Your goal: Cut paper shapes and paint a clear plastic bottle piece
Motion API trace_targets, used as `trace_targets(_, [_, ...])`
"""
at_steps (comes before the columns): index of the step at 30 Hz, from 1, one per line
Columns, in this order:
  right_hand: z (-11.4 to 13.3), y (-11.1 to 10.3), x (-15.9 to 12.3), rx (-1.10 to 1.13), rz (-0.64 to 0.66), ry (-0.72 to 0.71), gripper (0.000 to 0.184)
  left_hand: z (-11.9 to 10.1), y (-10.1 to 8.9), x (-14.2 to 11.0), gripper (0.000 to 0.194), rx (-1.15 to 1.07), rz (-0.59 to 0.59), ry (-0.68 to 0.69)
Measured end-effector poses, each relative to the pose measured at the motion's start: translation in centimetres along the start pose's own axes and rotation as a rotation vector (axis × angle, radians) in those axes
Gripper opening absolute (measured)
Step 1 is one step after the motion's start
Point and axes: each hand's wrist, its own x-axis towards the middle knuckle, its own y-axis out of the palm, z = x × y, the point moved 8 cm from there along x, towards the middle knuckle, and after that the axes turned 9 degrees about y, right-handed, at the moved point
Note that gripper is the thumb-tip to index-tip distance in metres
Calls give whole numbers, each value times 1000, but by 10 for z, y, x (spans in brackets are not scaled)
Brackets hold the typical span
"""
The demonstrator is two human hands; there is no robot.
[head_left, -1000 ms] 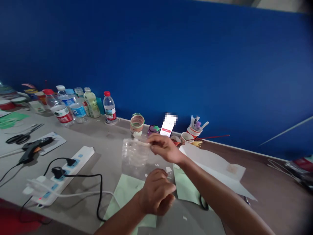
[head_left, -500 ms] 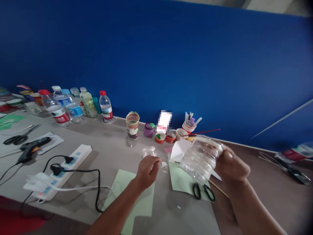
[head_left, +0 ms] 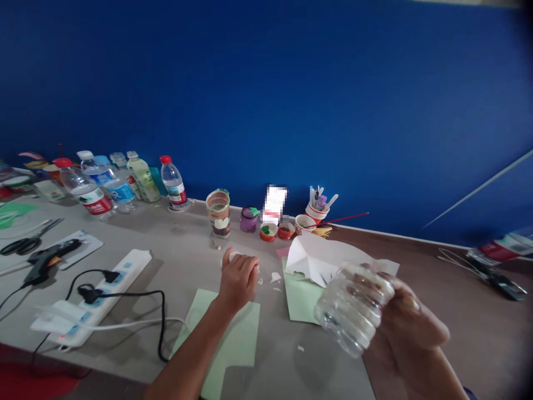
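My right hand (head_left: 410, 311) is wrapped round one end of a clear, ribbed cut plastic bottle (head_left: 353, 311). The bottle piece is tilted and held above the right part of the table, in front of a pale green sheet (head_left: 302, 300) and a folded white paper (head_left: 320, 253). My left hand (head_left: 239, 280) is closed low over the table, its fingers curled on a small clear plastic piece (head_left: 234, 256) that is mostly hidden. Beneath my left forearm lies another green sheet (head_left: 241, 336). White paper scraps (head_left: 275, 276) are scattered right of the left hand.
A decorated cup (head_left: 219, 214), a purple pot (head_left: 249, 219), paint cups (head_left: 268, 231) and a phone (head_left: 273, 204) line the blue partition. Left are several bottles (head_left: 94, 200), a glue gun (head_left: 45, 264), scissors (head_left: 29, 241) and a corded power strip (head_left: 108, 291).
My right hand has carried the bottle piece from the table's middle to the right and lowered it slightly. My left hand has moved forward and left, onto the small plastic piece.
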Motion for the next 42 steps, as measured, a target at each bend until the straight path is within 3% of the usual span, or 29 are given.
trace_targets(3, [-10, 10, -2, -28, 61, 42, 32, 7, -1, 2, 16, 116, 38, -30])
trace_targets(9, [-13, 26, -7, -8, 208, -13, 31, 18, 8, 0, 12, 209, 173, -102])
trace_targets(17, [-44, 3, -7, 45, 33, 26, 31, 43, 7, -11, 39, 289, 211, -303])
trace_targets(21, [-52, -6, -10, 125, -19, 16, 27, 55, 8, -16, 36, 270, 252, -358])
trace_targets(27, [-52, 3, -10, 154, 35, 1, 29, 65, -2, -13, 22, 268, 161, -350])
trace_targets(33, [-51, 15, -9, 101, 89, -19, 29, 82, -31, -16, 31, 366, -97, -444])
trace_targets(42, [-59, 42, -10, -93, 282, -9, 29, 115, -27, -36, 45, 412, -110, -626])
